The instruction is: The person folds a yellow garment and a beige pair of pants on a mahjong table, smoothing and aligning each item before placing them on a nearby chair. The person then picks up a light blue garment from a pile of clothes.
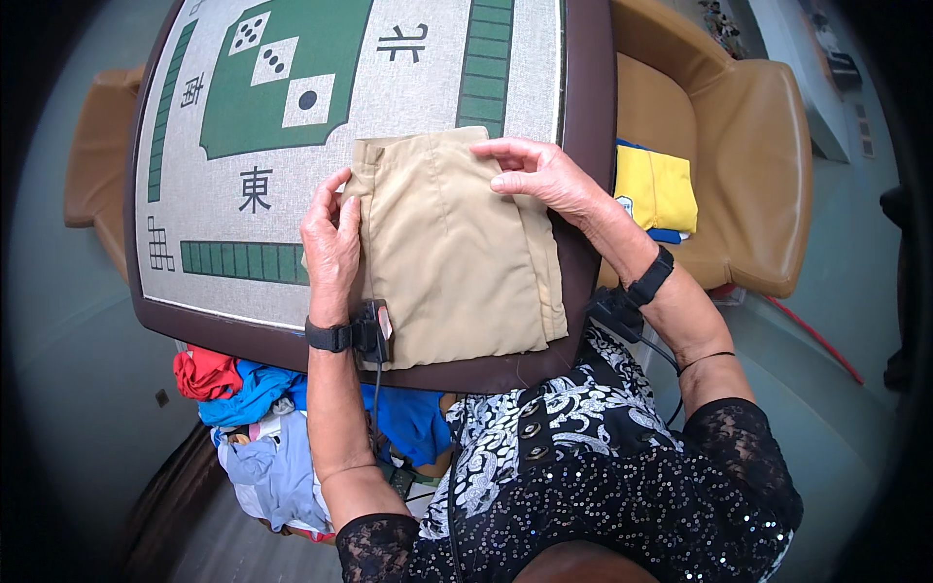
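A folded pair of khaki shorts (452, 255) lies at the near corner of the mahjong table (408, 211), its waistband towards the far side. My left hand (332, 237) is at the left edge of the shorts near the waistband, its fingers and thumb curled apart; whether they pinch the cloth cannot be told. My right hand (536, 175) rests at the upper right corner, with the forefinger and thumb spread over the fabric and nothing gripped between them. Both wrists bear black straps with small cabled devices.
On the tan armchair (758, 175) at the right lies a small stack of folded clothes with a yellow garment (660, 189) on top. Below the table's left near edge is a heap of loose clothes (273, 459), red, blue and pale. Another tan chair (102, 153) stands at the far left.
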Demonstrator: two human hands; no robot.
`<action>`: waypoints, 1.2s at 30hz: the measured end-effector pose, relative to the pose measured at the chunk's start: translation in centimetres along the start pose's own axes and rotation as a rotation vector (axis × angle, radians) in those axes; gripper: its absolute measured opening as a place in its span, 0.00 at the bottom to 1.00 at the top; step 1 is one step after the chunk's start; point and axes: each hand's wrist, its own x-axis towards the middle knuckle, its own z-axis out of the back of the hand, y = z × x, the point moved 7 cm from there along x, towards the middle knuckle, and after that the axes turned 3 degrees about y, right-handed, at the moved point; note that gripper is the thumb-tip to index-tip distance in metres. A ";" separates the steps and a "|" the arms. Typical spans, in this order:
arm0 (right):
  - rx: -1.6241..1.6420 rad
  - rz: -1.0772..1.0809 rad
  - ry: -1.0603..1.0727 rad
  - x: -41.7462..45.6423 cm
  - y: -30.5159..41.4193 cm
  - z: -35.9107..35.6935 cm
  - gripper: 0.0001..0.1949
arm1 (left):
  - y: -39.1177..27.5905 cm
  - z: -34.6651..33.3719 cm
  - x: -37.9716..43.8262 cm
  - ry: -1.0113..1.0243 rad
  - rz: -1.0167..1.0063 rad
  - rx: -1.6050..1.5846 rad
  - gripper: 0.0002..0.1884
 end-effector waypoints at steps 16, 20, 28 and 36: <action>-0.177 -0.116 -0.093 -1.2 0.5 1.0 0.17 | -2.8 -0.5 -1.2 -0.030 -0.129 0.044 0.20; -0.085 -0.123 -0.065 -2.2 -0.2 0.7 0.19 | -3.0 -0.6 -1.6 -0.043 -0.158 0.046 0.20; 0.276 -0.134 0.055 -1.5 -1.1 -1.6 0.27 | -4.4 -0.8 -2.1 -0.141 -0.329 0.165 0.20; 0.008 -0.156 0.156 -1.4 -1.0 -2.9 0.19 | -2.1 0.7 -3.1 0.025 0.154 -0.298 0.34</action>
